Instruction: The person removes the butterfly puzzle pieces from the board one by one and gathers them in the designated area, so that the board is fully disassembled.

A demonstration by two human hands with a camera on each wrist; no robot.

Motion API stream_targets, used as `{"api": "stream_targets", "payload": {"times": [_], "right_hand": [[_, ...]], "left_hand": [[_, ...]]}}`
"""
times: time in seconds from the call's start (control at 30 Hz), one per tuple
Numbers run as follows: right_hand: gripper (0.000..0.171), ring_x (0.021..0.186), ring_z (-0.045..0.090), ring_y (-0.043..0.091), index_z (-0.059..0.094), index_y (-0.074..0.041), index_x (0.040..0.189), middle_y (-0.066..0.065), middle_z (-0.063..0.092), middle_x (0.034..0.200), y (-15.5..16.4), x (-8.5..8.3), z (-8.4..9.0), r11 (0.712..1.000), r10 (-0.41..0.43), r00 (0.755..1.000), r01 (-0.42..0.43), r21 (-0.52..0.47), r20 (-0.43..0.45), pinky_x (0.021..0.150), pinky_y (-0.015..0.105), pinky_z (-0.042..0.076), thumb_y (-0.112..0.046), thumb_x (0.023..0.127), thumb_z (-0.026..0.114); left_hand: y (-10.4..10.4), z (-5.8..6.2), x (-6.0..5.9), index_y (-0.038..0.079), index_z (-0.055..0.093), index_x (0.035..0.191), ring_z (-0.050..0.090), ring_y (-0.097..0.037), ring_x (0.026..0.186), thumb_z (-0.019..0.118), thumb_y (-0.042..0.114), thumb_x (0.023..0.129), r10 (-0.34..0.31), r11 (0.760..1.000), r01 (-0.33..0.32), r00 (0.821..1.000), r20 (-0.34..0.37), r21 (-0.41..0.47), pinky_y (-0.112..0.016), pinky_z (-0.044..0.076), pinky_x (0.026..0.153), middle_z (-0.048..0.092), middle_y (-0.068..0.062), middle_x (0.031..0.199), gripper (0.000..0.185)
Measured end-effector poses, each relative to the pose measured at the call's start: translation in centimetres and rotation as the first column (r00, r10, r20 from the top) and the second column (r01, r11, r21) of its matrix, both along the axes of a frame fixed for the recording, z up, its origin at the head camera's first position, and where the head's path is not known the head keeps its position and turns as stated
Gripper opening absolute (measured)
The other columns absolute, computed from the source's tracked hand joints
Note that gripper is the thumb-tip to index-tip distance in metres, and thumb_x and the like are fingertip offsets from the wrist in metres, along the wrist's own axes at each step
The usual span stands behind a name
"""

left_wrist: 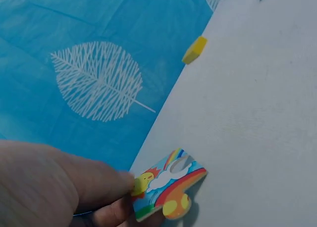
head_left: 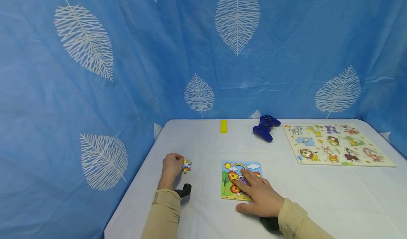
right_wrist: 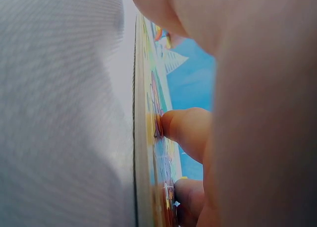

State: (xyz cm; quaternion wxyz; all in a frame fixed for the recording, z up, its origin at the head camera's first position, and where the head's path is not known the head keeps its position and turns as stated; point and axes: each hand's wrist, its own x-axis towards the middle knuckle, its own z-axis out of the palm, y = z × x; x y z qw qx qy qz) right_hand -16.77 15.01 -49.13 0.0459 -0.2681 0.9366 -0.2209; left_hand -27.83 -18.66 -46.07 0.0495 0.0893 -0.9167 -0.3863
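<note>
At the left of the white table, my left hand (head_left: 172, 166) pinches a jigsaw puzzle piece (left_wrist: 166, 187) by one edge between thumb and fingers. The piece has a sun, a cloud and a rainbow printed on it, and a rounded tab at one side. My right hand (head_left: 264, 197) lies with its fingers spread over a small square picture puzzle (head_left: 226, 189), fingertips on its printed face. The puzzle shows a butterfly, a sun, clouds and a rainbow; part of the picture is hidden beneath my hand.
Behind the puzzle stand a yellow block (head_left: 224, 126) and a dark blue game controller (head_left: 266, 127). A wooden animal puzzle board (head_left: 344, 163) lies at the right back. A blue curtain (head_left: 165, 55) with white leaves hangs along the table's far and left edges.
</note>
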Motion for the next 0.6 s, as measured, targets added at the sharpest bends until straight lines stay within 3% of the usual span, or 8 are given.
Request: {"api": "stream_targets", "payload": {"times": [0.23, 0.6], "right_hand": [[0.087, 0.156, 0.02, 0.043, 0.039, -0.029, 0.16, 0.019, 0.021, 0.17, -0.05, 0.0, 0.33, 1.0, -0.005, 1.0, 0.005, 0.0, 0.019, 0.11, 0.067, 0.029, -0.077, 0.089, 0.057], [0.086, 0.156, 0.021, 0.042, 0.04, -0.028, 0.159, 0.019, 0.021, 0.17, -0.09, 0.11, 0.57, 1.0, 0.0, 1.0, 0.0, -0.007, 0.019, 0.11, 0.067, 0.029, -0.076, 0.09, 0.057]], "left_hand": [[0.28, -0.22, -0.12, -0.001, 0.075, 0.098, 0.068, -0.029, 0.088, 0.078, 0.013, 0.089, 0.018, 1.0, -0.018, 1.0, 0.01, -0.001, -0.043, 0.055, 0.077, 0.074, -0.015, 0.094, 0.017], [0.5, -0.39, -0.28, 0.0, 0.073, 0.103, 0.067, -0.024, 0.082, 0.076, 0.012, 0.091, 0.04, 0.998, -0.038, 0.998, 0.045, -0.044, -0.037, 0.055, 0.071, 0.072, -0.015, 0.095, 0.017]]}}
